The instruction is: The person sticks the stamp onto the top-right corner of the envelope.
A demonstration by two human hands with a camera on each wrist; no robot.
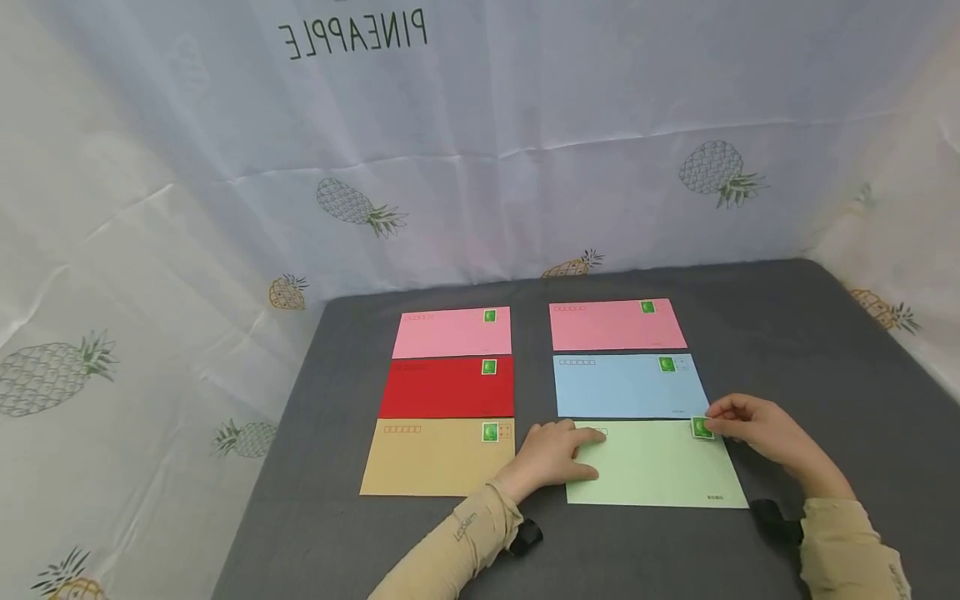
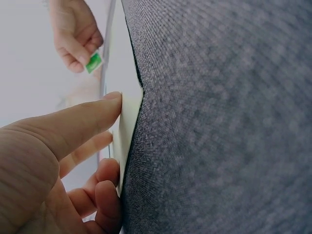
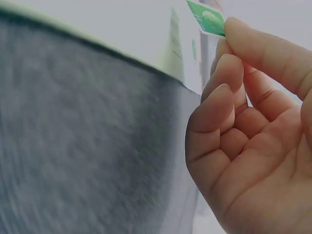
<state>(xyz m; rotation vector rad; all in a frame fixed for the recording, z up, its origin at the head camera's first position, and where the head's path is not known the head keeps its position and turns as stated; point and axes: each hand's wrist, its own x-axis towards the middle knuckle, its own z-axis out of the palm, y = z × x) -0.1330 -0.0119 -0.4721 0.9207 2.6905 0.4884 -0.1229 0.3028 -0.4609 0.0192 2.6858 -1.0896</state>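
Observation:
A pale green envelope [image 1: 652, 467] lies flat at the front right of the group. My left hand [image 1: 551, 454] rests at its left edge, thumb and index finger stretched onto the paper; the left wrist view shows the thumb [image 2: 105, 107] touching it. Between thumb and fingertips my right hand [image 1: 772, 433] pinches a green postage stamp [image 1: 702, 427] by its right side, over the envelope's upper right corner. In the right wrist view the stamp [image 3: 207, 18] is tilted and looks raised off the paper. Whether its lower edge touches the envelope I cannot tell.
Behind lie a blue envelope [image 1: 622, 387] and a pink envelope [image 1: 615, 329]. The left column holds a tan envelope [image 1: 435, 467], a red envelope [image 1: 435, 392] and another pink envelope [image 1: 442, 335]. Each has a green stamp at upper right. Dark grey cloth covers the table [image 1: 322, 517].

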